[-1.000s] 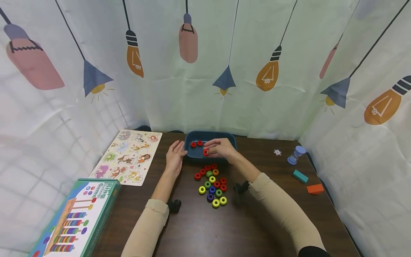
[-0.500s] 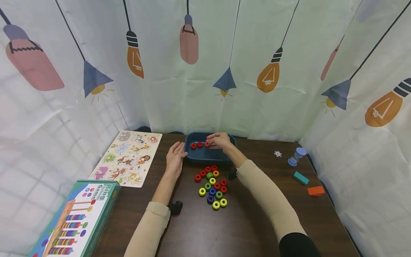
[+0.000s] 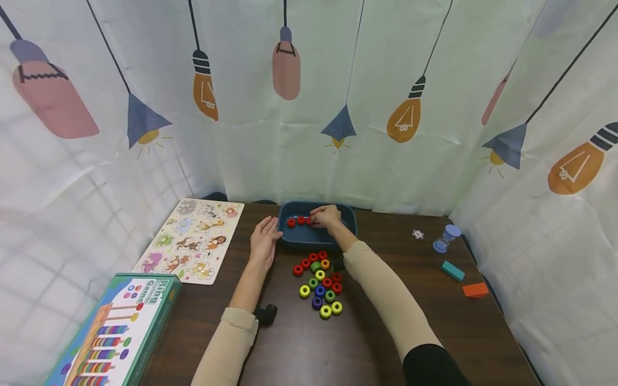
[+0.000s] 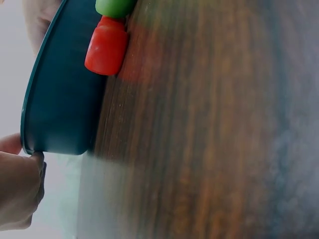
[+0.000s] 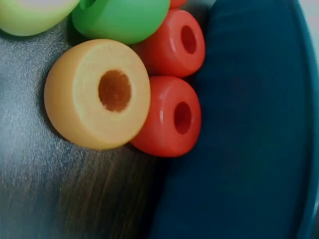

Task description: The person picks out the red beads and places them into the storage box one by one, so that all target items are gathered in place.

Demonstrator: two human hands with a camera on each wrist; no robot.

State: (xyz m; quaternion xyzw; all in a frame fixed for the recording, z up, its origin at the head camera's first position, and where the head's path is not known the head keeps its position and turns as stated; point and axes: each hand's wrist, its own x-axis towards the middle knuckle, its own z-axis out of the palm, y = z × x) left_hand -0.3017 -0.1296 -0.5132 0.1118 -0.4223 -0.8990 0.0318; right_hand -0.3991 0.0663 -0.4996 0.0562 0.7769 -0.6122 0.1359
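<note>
A dark blue tray [image 3: 316, 238] stands at the back of the table. In it, two red beads [image 3: 291, 222] lie at the left, with a third red bead [image 3: 309, 220] beside them at the fingertips of my right hand [image 3: 326, 216]. That hand reaches down inside the tray and pinches this bead, partly covering it. My left hand [image 3: 262, 244] rests against the tray's left end, fingers extended; the left wrist view shows its fingers [image 4: 37, 162] touching the tray's corner. Loose beads in several colours lie in front, among them an orange bead [image 5: 97, 94] and a green bead [image 5: 122, 20].
An animal sticker board [image 3: 193, 241] and a game box [image 3: 116, 327] lie at the left. Toward the right are a poker chip [image 3: 417, 234], a small hourglass [image 3: 446, 239], a teal block [image 3: 453, 270] and an orange block [image 3: 475, 290]. A printed curtain [image 3: 309, 150] surrounds the table.
My right hand has carried the red bead over the tray and lowered it beside the other two. The left hand stays at the tray's left end.
</note>
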